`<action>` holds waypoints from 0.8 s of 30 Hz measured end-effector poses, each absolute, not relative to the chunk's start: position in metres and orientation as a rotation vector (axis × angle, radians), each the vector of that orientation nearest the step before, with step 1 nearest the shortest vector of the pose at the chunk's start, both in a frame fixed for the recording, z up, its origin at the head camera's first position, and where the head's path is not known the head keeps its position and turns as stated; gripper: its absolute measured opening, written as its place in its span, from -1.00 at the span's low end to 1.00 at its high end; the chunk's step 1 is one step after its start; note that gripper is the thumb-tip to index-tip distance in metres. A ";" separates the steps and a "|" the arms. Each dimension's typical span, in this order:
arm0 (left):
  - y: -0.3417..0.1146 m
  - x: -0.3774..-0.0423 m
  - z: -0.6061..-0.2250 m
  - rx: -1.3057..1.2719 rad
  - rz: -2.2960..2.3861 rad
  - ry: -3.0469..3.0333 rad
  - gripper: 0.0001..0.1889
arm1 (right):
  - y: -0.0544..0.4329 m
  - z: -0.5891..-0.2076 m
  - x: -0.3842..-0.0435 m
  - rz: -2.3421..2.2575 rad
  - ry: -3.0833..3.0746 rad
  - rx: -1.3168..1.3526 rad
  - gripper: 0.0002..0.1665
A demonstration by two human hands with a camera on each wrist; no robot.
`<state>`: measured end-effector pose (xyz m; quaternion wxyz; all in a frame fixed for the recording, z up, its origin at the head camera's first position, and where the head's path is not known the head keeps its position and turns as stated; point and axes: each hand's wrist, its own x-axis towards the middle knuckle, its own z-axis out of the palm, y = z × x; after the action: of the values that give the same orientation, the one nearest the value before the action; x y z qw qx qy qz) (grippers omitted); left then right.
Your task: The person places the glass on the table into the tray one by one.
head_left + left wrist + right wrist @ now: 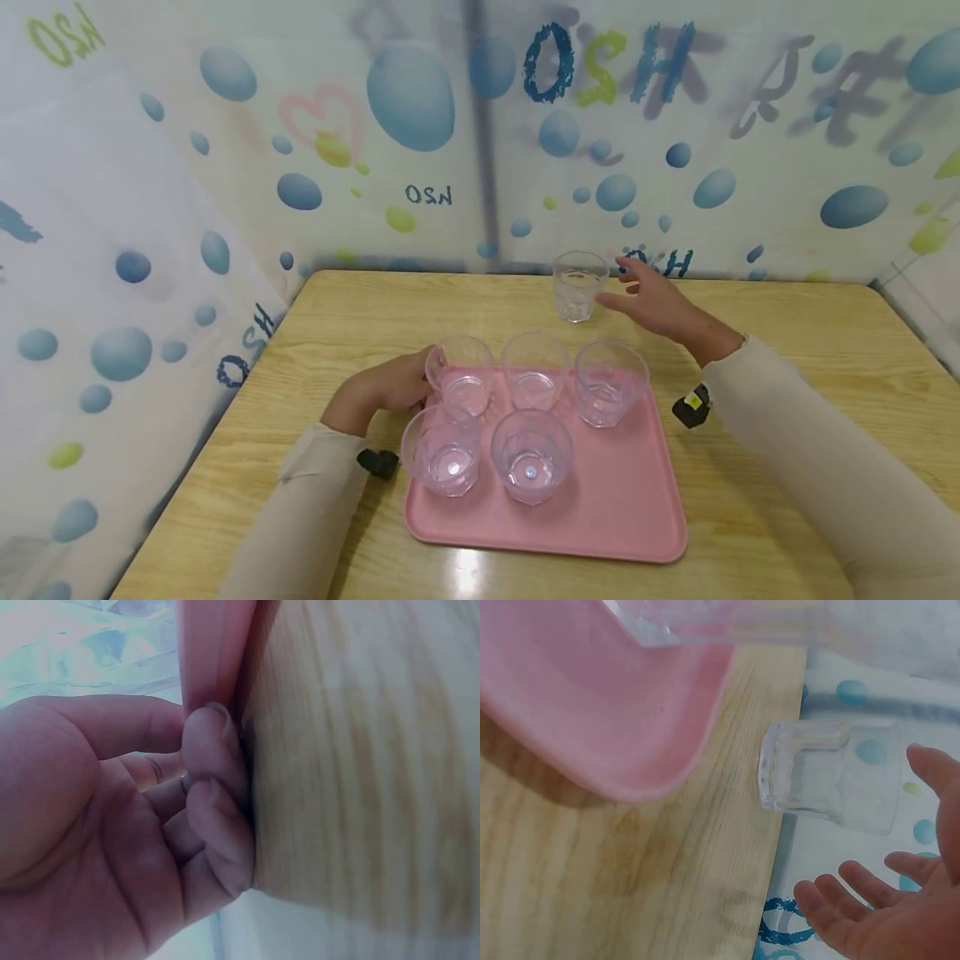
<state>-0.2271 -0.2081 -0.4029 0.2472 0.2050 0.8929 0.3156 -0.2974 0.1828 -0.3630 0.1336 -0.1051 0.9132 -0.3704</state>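
A pink tray (622, 508) lies on the wooden table, carrying several clear cups, with three in the far row and two in front. My left hand (405, 381) pinches the tray's left edge, its thumb and curled fingers meeting at the rim (214, 652) in the left wrist view. Behind the tray, a clear cup (576, 287) stands upright on the table. Beside that cup is my right hand (660, 307), thumb and fingers spread apart. In the right wrist view, a gap shows between the fingers and the cup (829, 776).
Cups on the tray, such as the front-left one (442, 458) and the far-right one (611, 387), stand close together. A patterned wall sheet (420, 233) rises behind the table's back edge. Wooden tabletop (810, 350) extends to the right of the tray.
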 end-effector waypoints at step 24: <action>-0.207 -0.229 -0.405 0.567 0.912 2.395 -0.65 | 0.170 -0.370 -0.322 -1.057 2.609 -0.305 0.24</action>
<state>-0.2293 -0.2073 -0.4047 0.2555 0.2090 0.8821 0.3361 -0.3215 0.1696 -0.3702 0.1547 -0.1066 0.9104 -0.3687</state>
